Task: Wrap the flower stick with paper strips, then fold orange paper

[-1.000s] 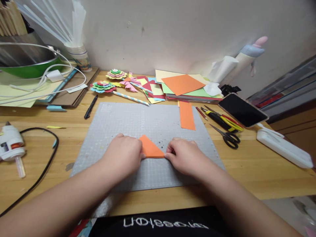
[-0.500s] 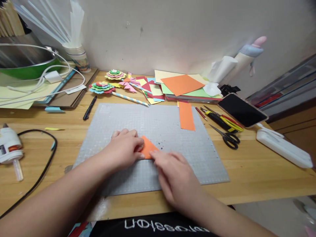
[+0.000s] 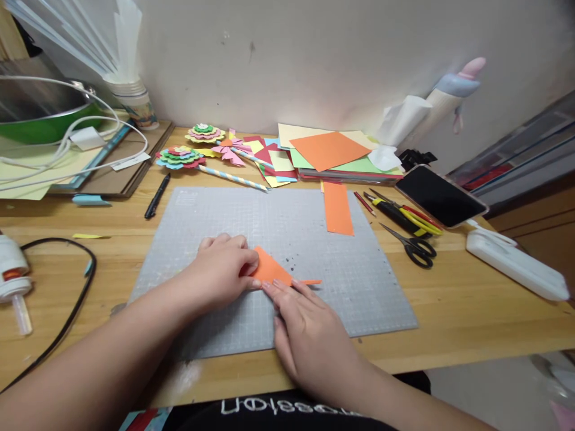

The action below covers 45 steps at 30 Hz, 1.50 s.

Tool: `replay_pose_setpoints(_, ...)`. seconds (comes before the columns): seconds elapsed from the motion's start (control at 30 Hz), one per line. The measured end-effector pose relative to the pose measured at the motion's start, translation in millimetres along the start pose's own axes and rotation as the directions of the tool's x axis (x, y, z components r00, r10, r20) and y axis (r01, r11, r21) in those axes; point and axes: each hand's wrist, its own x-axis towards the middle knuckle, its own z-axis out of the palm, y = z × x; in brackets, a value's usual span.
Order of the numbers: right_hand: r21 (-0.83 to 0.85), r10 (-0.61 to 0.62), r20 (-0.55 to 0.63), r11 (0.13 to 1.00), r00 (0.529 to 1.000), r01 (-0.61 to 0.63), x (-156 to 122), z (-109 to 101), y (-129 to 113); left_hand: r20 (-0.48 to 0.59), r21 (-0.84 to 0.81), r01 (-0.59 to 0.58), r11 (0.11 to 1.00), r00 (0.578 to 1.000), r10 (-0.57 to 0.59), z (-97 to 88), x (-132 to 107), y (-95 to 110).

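Observation:
A folded orange paper triangle (image 3: 272, 270) lies on the grey cutting mat (image 3: 269, 221). My left hand (image 3: 222, 269) rests on its left part, fingers curled and pressing it down. My right hand (image 3: 305, 323) lies flat with its fingers stretched out, the fingertips pressing along the triangle's lower edge. A thin orange corner (image 3: 311, 281) sticks out to the right of my right hand.
An orange paper strip (image 3: 338, 207) lies at the mat's far right. Behind are a stack of coloured paper (image 3: 332, 155), paper flowers (image 3: 182, 157) and a black pen (image 3: 156, 196). Scissors (image 3: 412, 245), a phone (image 3: 439, 195) and a white case (image 3: 516, 266) lie right; a glue gun (image 3: 12, 281) left.
My right hand has slid from the triangle's right corner leftward along its lower edge, opening flat. The left hand stayed on the paper's left part.

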Motion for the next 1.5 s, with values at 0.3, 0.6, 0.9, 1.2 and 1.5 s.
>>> replay_pose_setpoints(0.3, -0.118, 0.091, -0.045, 0.988, 0.995, -0.096, -12, -20, 33, 0.007, -0.025, 0.016, 1.000, 1.000, -0.016, 0.4, 0, 0)
replay_pose_setpoints(0.6, -0.044, -0.008, 0.082, 0.999, 0.997, 0.012, 0, -22, 13, -0.010, 0.001, -0.006, 1.000, 1.000, 0.006, 1.7, -1, 0)
replay_pose_setpoints(0.9, -0.001, -0.035, 0.177, 0.999, 0.984, 0.036, 8, -2, 8, -0.214, 0.138, 0.095, 0.986, 0.975, -0.064, -2.7, -11, -4)
replay_pose_setpoints(1.2, 0.036, -0.030, 0.150, 0.999, 0.988, 0.025, 9, -3, 7, -0.462, 0.362, 0.068, 0.930, 0.879, 0.116, 38.5, -15, 29)
replay_pose_setpoints(1.5, 0.048, -0.031, 0.139, 0.999, 0.990, 0.024, 8, -2, 8, -0.472, 0.433, 0.102, 0.896, 0.872, 0.129, 43.1, -28, 6)
